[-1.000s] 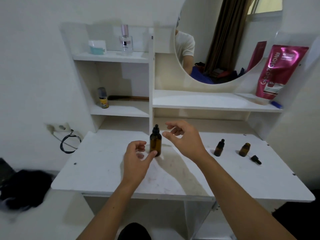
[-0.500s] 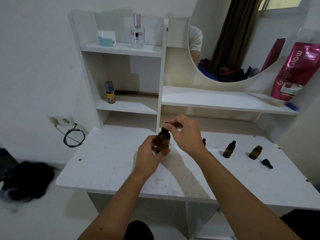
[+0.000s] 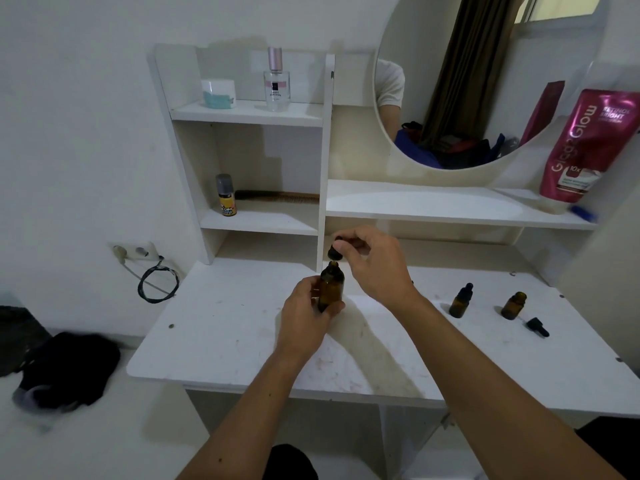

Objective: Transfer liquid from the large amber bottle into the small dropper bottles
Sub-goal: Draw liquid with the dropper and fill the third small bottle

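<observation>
My left hand (image 3: 304, 313) grips the large amber bottle (image 3: 331, 288) upright over the white desk (image 3: 221, 327). My right hand (image 3: 374, 265) pinches its black dropper cap (image 3: 335, 251), which sits just above the bottle's neck with the pipette still inside the mouth. To the right stand two small amber dropper bottles: one capped (image 3: 460, 301), one uncapped (image 3: 513, 305). A loose black dropper cap (image 3: 537, 327) lies on the desk beside the uncapped one.
White shelves at the back hold a perfume bottle (image 3: 276, 81), a jar (image 3: 219, 94), a small spray can (image 3: 225, 195) and a comb (image 3: 277, 196). A round mirror (image 3: 467, 81) and pink pouch (image 3: 585, 147) stand right. A wall socket with cable (image 3: 152, 271) is left.
My left hand closed around the large bottle and my right hand took its cap, which now stands lifted off the neck. The view shifted closer and leftward.
</observation>
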Tool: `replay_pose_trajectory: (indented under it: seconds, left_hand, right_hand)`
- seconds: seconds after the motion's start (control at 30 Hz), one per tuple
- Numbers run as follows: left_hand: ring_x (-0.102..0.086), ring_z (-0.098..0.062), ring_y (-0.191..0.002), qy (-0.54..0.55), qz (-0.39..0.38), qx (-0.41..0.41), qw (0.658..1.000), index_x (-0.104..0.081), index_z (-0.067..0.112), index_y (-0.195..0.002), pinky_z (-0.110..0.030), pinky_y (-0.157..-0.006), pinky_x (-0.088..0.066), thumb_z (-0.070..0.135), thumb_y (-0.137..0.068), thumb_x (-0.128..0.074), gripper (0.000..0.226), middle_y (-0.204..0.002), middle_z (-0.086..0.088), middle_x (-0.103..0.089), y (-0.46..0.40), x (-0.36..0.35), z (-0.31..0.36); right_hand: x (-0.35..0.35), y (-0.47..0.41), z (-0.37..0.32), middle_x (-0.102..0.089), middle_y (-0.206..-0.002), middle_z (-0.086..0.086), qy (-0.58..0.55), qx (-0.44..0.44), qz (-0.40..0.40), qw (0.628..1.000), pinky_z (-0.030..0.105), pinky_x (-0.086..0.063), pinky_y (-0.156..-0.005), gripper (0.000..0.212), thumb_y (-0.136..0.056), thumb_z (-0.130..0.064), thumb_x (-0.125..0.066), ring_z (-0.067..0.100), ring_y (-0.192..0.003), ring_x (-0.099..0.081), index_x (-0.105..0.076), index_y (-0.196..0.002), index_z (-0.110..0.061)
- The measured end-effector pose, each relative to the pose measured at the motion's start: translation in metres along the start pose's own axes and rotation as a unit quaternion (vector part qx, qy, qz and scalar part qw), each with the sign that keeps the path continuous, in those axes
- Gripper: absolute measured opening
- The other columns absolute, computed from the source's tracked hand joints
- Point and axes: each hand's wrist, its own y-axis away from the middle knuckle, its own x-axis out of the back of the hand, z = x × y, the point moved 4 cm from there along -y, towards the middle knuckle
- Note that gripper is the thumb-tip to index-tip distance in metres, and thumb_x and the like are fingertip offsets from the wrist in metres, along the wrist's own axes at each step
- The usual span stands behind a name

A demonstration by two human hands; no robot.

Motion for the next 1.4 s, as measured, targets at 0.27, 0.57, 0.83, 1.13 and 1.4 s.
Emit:
replay_pose_trajectory:
  seconds: [0.27,0.57,0.83,1.13,1.4]
  left_hand:
    - [-0.063,-0.014,-0.115,0.012,0.009,0.006,1.000,-0.054,0.025,-0.137,-0.036,-0.104,-0.054,0.039,-0.085,-0.085,0.062,-0.130,0.009,-0.065,0.000,0.001,0.000]
    - [-0.062,-0.014,-0.099,0.047,0.080,0.003,0.996,-0.050,0.027,-0.126,-0.018,-0.081,-0.053,0.038,-0.077,-0.091,0.065,-0.115,0.008,-0.059,0.017,0.008,0.011]
    - [-0.061,-0.011,-0.093,0.096,0.105,-0.005,0.990,-0.051,0.029,-0.118,-0.019,-0.080,-0.053,0.042,-0.074,-0.092,0.062,-0.105,0.014,-0.059,0.053,-0.017,0.037]
    - [-0.064,-0.009,-0.097,0.136,-0.028,-0.071,0.988,-0.060,0.024,-0.111,-0.021,-0.080,-0.054,0.035,-0.079,-0.091,0.046,-0.105,0.011,-0.065,0.077,-0.116,0.089]
    - [-0.063,-0.004,-0.105,0.134,-0.139,-0.104,0.976,-0.063,0.022,-0.126,-0.027,-0.091,-0.057,0.033,-0.087,-0.084,0.045,-0.119,0.013,-0.066,0.080,-0.211,0.135]
  right_hand:
    - [0.020,-0.004,-0.015,-0.076,-0.105,-0.001,-0.036,0.030,0.059,0.997,0.007,-0.052,-0.084,0.014,-0.098,-0.017,-0.074,0.000,-0.091,-0.069,-0.077,-0.110,-0.012]
    - [0.049,0.008,-0.016,-0.077,-0.106,-0.003,-0.086,0.025,0.116,0.989,0.016,-0.057,-0.089,0.017,-0.098,-0.019,-0.074,0.008,-0.098,-0.072,-0.076,-0.114,-0.013]
    - [0.101,0.032,-0.004,-0.077,-0.105,-0.002,-0.113,0.013,0.185,0.976,0.022,-0.058,-0.091,0.016,-0.098,-0.019,-0.074,0.010,-0.097,-0.073,-0.076,-0.113,-0.013]
    - [0.195,0.087,0.064,-0.077,-0.099,-0.008,-0.074,-0.059,0.253,0.963,0.016,-0.056,-0.085,0.015,-0.098,-0.022,-0.074,0.003,-0.091,-0.072,-0.076,-0.111,-0.014]
    - [0.252,0.112,0.118,-0.078,-0.097,-0.008,-0.012,-0.110,0.283,0.953,0.030,-0.062,-0.090,0.013,-0.099,-0.026,-0.073,0.009,-0.090,-0.074,-0.075,-0.107,-0.017]
